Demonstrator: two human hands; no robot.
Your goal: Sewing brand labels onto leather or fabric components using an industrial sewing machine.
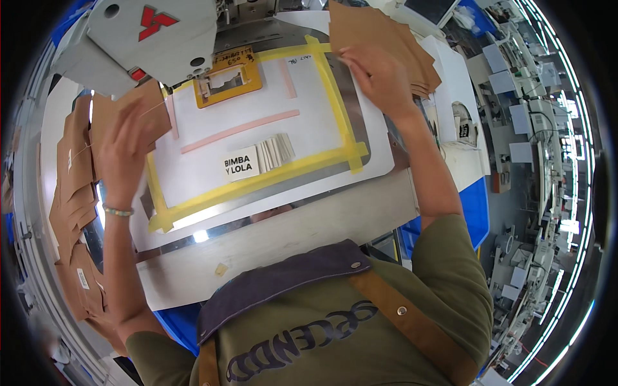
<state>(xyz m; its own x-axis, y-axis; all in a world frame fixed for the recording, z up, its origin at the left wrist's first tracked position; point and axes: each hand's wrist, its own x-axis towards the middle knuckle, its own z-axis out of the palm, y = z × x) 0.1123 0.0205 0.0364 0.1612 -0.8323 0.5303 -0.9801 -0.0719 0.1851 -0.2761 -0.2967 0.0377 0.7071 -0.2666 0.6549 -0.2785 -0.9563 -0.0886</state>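
Note:
Left of the sewing machine head (pixel 154 38), my left hand (pixel 123 151) has its fingers bent over a brown panel (pixel 151 106) and seems to grip it; the thumb's hold is partly hidden. A thin pale thread runs from the needle area past these fingers. At the upper right, my right hand (pixel 383 80) pinches the near corner of the top panel in a stack of brown panels (pixel 380 38). Between my hands lies a white template sheet (pixel 212 151) edged with yellow tape. Small white labels (pixel 241 164) lie fanned out on it, near a yellow clamp frame (pixel 228 93).
More brown panels (pixel 74 186) overlap along the left side. Pink strips (pixel 241 130) are stuck on the sheet. A blue bin (pixel 474 206) stands below the table's right end. Further right is a row of other workstations (pixel 537 138).

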